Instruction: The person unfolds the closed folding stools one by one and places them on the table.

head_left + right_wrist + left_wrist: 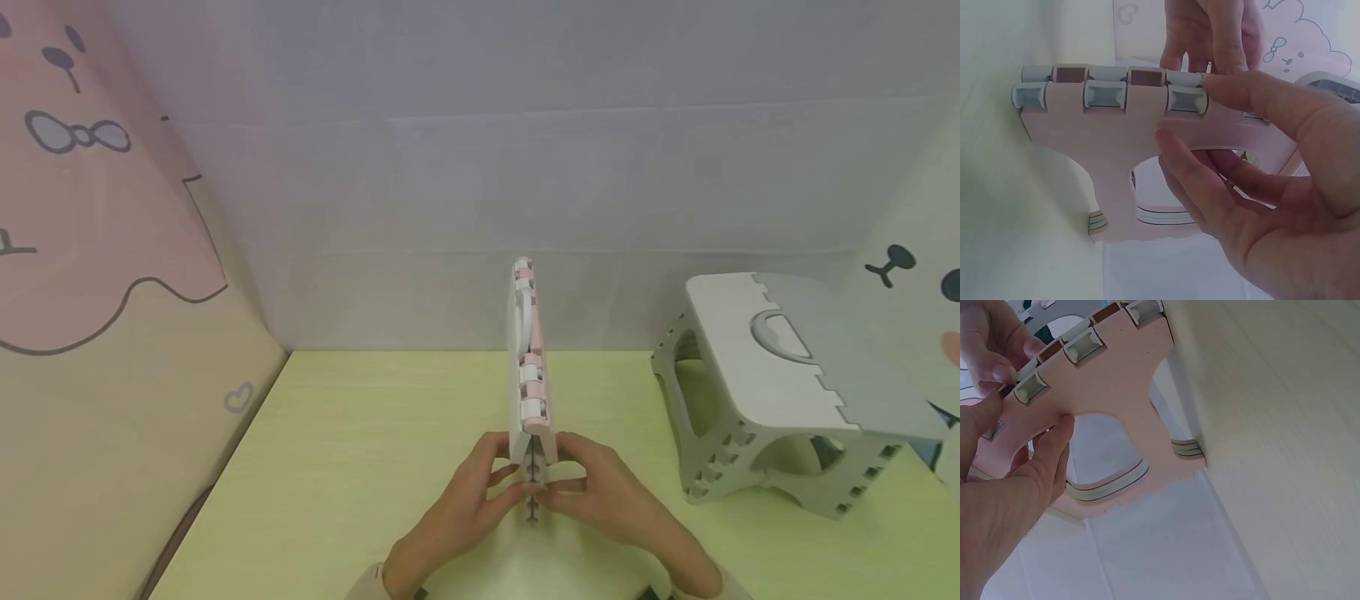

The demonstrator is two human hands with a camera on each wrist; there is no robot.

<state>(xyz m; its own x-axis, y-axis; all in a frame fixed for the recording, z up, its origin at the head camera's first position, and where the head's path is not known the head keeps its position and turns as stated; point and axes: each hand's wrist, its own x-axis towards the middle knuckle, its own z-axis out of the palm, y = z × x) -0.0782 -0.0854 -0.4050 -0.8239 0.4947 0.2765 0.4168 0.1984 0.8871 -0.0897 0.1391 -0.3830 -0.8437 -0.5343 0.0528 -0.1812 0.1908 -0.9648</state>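
A pink and white folding step stool [534, 379], folded flat, stands on edge in the middle of the table. My left hand [467, 498] pinches its near end from the left, with the thumb on the hinged edge and fingers by the leg cutout. From the right, my right hand [611, 496] grips the same end in a like way, the two thumbs close together. The pink leg panel [1119, 381] shows pale hinge barrels and a striped band in the left wrist view. In the right wrist view, fingers reach into the panel's opening.
A second step stool [765, 367], white and grey, stands unfolded at the right of the yellow-green table [360, 433]. A pale sheet [480, 175] hangs behind the table. Printed cartoon panels [97, 208] line the left and right sides.
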